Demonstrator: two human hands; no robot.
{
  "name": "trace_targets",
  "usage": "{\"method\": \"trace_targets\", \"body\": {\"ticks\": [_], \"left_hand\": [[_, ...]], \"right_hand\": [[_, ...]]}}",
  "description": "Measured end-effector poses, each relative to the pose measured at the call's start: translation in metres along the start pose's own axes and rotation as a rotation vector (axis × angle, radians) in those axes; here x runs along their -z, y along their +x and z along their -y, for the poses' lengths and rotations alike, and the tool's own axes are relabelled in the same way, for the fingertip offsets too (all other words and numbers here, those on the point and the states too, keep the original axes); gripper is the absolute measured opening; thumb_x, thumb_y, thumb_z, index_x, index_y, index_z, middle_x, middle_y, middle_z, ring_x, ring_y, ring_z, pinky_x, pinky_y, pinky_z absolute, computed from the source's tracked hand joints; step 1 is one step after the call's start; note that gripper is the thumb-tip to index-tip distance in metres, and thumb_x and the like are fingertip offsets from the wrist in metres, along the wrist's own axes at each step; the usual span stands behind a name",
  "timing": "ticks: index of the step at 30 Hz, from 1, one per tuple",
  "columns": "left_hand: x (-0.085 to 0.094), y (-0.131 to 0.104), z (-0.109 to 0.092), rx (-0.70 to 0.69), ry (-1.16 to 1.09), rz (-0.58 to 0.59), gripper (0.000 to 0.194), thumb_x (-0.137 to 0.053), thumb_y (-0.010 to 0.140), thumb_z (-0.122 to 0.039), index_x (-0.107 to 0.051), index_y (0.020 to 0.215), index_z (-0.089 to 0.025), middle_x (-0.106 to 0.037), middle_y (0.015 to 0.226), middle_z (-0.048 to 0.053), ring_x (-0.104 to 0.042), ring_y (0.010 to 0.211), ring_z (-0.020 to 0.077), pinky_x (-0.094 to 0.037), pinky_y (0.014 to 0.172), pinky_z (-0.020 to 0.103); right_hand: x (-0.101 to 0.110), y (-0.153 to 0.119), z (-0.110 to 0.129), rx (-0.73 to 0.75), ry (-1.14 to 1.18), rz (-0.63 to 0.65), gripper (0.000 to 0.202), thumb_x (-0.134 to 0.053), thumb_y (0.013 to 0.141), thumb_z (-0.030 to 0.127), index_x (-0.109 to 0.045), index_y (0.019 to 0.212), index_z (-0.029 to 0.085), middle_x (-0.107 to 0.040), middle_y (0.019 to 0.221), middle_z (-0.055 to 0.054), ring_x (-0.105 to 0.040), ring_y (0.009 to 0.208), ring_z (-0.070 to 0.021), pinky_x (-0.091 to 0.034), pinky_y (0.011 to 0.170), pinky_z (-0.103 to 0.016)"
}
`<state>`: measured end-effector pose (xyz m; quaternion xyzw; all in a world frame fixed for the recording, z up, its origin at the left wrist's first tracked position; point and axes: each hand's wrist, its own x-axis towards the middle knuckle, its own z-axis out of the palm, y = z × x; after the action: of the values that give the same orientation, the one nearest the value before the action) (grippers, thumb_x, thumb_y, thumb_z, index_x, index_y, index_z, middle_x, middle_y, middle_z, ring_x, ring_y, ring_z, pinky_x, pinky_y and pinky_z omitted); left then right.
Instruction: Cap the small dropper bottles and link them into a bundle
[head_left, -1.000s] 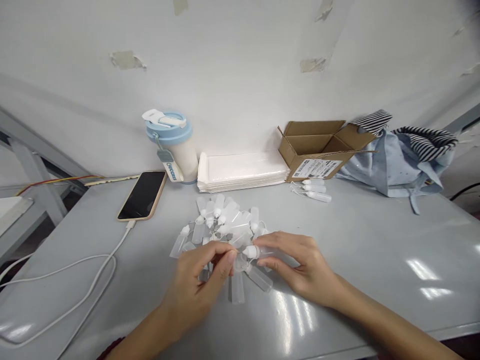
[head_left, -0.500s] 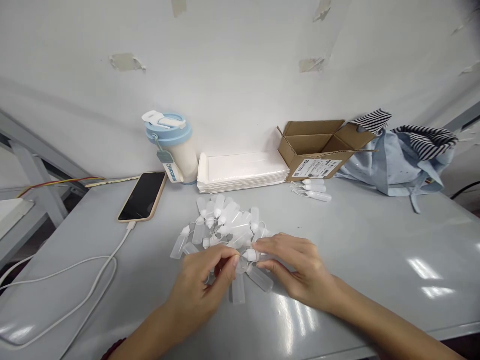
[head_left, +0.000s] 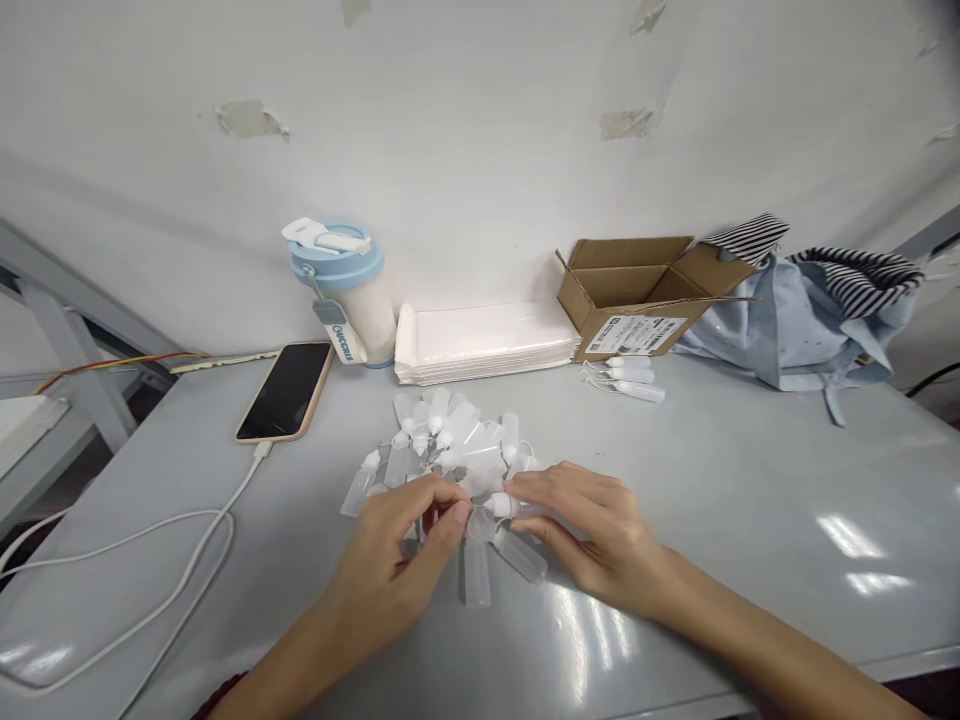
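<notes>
A pile of translucent white dropper bottles lies on the grey table in front of me. Between thumb and fingers, my right hand holds one small bottle, its white tip pointing left. Close to that tip, my left hand has its thumb and index finger pinched together; what lies between them is too small to make out. Loose bottles, one of them upright in line with the view, lie just below the fingertips.
Behind the pile are a blue-lidded cup, a stack of white sleeves and an open cardboard box. Several bottles lie before the box. A phone with a white cable is at left, a blue bag at right.
My left hand has drawn slightly left and up from the bottle tip. The right hand still holds its bottle, almost unmoved.
</notes>
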<state>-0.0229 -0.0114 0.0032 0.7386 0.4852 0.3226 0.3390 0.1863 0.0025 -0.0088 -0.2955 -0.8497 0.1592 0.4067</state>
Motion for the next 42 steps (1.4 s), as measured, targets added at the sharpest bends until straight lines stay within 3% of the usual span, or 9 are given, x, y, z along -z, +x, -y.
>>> {"method": "trace_targets", "body": {"ticks": [5,12,17,24,30,42], "left_hand": [[-0.004,-0.002,0.000,-0.003,0.011,0.024,0.021,-0.043,0.090,-0.024,-0.054,0.073,-0.019,-0.054,0.062,-0.003,-0.050,0.058,0.0116,-0.038,0.055,0.022],[-0.011,-0.002,0.002,-0.071,0.045,-0.029,0.021,-0.042,0.090,-0.018,-0.052,0.071,-0.019,-0.054,0.060,-0.003,-0.051,0.056,0.0113,-0.040,0.055,0.022],[-0.016,-0.003,0.007,-0.214,0.095,-0.109,0.016,-0.043,0.089,-0.012,-0.057,0.085,-0.019,-0.055,0.063,-0.003,-0.052,0.055,0.0098,-0.042,0.054,0.021],[-0.014,-0.001,0.011,-0.409,0.187,-0.219,0.027,-0.050,0.084,-0.003,-0.056,0.106,-0.018,-0.064,0.080,0.003,-0.058,0.068,0.0130,-0.049,0.063,0.024],[-0.012,0.000,0.011,-0.486,0.271,-0.249,0.021,-0.051,0.084,-0.003,-0.057,0.099,-0.017,-0.064,0.080,0.004,-0.060,0.073,0.0147,-0.051,0.066,0.026],[-0.018,-0.003,0.015,-0.499,0.258,-0.250,0.021,-0.053,0.082,0.001,-0.056,0.096,-0.014,-0.063,0.080,0.004,-0.058,0.073,0.0148,-0.050,0.065,0.026]], "right_hand": [[-0.001,-0.001,-0.001,-0.002,0.021,0.013,0.024,-0.053,0.086,0.012,-0.057,0.110,0.014,-0.070,0.089,-0.010,-0.063,0.073,-0.0170,-0.054,0.064,-0.030],[-0.004,-0.003,-0.002,0.020,-0.011,-0.005,0.025,-0.051,0.087,0.011,-0.056,0.111,0.013,-0.068,0.089,-0.011,-0.062,0.074,-0.0180,-0.054,0.062,-0.030],[-0.004,-0.003,-0.002,-0.012,0.004,-0.029,0.024,-0.051,0.088,0.013,-0.056,0.111,0.016,-0.069,0.087,-0.009,-0.064,0.073,-0.0172,-0.054,0.060,-0.028],[0.000,-0.001,-0.001,-0.031,-0.005,-0.010,0.024,-0.054,0.086,0.013,-0.058,0.109,0.015,-0.070,0.087,-0.009,-0.064,0.073,-0.0171,-0.054,0.062,-0.028],[0.002,0.000,0.000,-0.013,-0.024,-0.003,0.023,-0.052,0.088,0.015,-0.057,0.111,0.017,-0.070,0.086,-0.007,-0.064,0.071,-0.0164,-0.054,0.060,-0.027],[-0.003,-0.006,-0.003,0.014,-0.025,0.017,0.025,-0.050,0.088,0.012,-0.055,0.113,0.013,-0.066,0.089,-0.011,-0.061,0.075,-0.0182,-0.053,0.062,-0.030]]}}
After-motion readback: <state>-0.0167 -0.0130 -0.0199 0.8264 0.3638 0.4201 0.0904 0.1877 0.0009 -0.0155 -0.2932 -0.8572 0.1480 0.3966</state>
